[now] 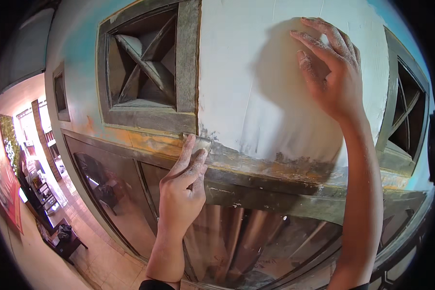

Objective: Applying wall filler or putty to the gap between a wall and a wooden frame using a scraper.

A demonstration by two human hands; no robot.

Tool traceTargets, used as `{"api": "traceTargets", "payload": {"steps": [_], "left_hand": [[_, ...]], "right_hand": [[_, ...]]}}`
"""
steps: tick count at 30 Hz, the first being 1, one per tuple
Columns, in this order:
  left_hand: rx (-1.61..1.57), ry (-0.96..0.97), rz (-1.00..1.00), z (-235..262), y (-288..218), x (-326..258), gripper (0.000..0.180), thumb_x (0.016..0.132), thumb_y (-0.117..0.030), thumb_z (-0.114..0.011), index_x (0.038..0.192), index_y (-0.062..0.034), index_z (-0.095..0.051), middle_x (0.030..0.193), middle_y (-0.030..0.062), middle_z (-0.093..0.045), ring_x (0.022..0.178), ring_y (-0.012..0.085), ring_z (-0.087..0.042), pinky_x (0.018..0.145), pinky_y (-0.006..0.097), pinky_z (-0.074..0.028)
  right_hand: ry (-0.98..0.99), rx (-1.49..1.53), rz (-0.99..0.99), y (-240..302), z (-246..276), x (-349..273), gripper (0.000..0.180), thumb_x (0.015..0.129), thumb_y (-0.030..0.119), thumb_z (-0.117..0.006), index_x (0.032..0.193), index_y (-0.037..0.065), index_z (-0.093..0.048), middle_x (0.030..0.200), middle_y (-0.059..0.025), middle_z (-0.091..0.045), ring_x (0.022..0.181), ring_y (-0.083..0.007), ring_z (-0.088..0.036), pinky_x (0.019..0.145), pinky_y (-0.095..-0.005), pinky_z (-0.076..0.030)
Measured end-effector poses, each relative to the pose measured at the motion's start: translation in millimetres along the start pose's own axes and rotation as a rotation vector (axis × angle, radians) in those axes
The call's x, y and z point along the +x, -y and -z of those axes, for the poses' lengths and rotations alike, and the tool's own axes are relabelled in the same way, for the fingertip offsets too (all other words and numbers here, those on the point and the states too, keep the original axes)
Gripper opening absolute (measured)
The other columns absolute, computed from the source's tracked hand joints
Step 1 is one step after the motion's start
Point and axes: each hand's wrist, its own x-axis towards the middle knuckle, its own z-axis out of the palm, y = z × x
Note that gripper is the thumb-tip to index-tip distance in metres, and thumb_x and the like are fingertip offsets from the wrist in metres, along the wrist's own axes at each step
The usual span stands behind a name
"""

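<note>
My left hand (183, 181) presses a small greyish folded piece that looks like sandpaper (204, 142) against the wall, its fingertips dusty. The piece sits at the lower right corner of a wooden vent frame (187, 63), where the white-coated wall panel (237, 53) meets a scraped ledge. That ledge (270, 169) is brown and orange with flaking paint. Higher up, my right hand (333, 63) is in front of the white panel with fingers apart and slightly bent. White dust coats its fingers, and nothing shows in it. Whether its fingertips touch the wall I cannot tell.
Another crossed wooden vent (405, 111) is at the right. Dark-framed glass panes (266, 237) run below the ledge. At the left, a passage with a tiled floor (106, 263) holds a small dark table (68, 244) and a red hanging banner (2, 174).
</note>
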Motion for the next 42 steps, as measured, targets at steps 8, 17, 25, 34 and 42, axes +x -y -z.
{"api": "traceTargets", "payload": {"steps": [8,17,25,34,42], "left_hand": [[0.017,0.011,0.018,2,0,1,0.037,0.089,0.015,-0.063,0.123,0.0047,-0.074,0.151,0.0221,-0.058,0.132,0.0367,-0.064,0.104,0.037,-0.058],[0.007,-0.017,0.004,0,4,4,0.039,0.087,0.015,-0.064,0.123,0.0043,-0.074,0.151,0.0211,-0.058,0.133,0.0360,-0.063,0.105,0.039,-0.057],[0.020,0.011,-0.039,2,4,-1,0.040,0.086,0.017,-0.063,0.123,0.0056,-0.074,0.153,0.0215,-0.057,0.124,0.0355,-0.069,0.099,0.038,-0.060],[0.025,-0.028,-0.103,-7,10,-7,0.039,0.086,0.017,-0.062,0.121,0.0056,-0.074,0.153,0.0233,-0.056,0.124,0.0349,-0.069,0.100,0.038,-0.061],[0.012,-0.013,-0.081,-7,10,-6,0.041,0.085,0.017,-0.063,0.122,0.0053,-0.074,0.154,0.0218,-0.056,0.123,0.0340,-0.071,0.098,0.038,-0.061]], "right_hand": [[0.015,-0.044,0.016,-1,1,1,0.037,0.095,0.015,-0.068,0.130,0.020,-0.076,0.148,0.0001,-0.062,0.140,-0.0262,-0.054,0.117,-0.0464,-0.037],[-0.001,-0.022,0.013,-2,-3,-2,0.037,0.095,0.016,-0.068,0.131,0.021,-0.075,0.148,0.0002,-0.061,0.140,-0.0265,-0.053,0.117,-0.0465,-0.037],[0.013,-0.048,0.023,0,-1,1,0.036,0.096,0.017,-0.068,0.131,0.021,-0.075,0.149,0.0007,-0.061,0.140,-0.0262,-0.053,0.117,-0.0472,-0.037],[0.007,-0.018,0.005,1,-3,0,0.036,0.096,0.015,-0.068,0.131,0.020,-0.076,0.148,0.0002,-0.062,0.140,-0.0263,-0.053,0.118,-0.0466,-0.036],[0.012,-0.035,0.027,0,-1,0,0.035,0.096,0.015,-0.068,0.130,0.020,-0.076,0.148,0.0006,-0.063,0.141,-0.0259,-0.053,0.118,-0.0461,-0.037]]}}
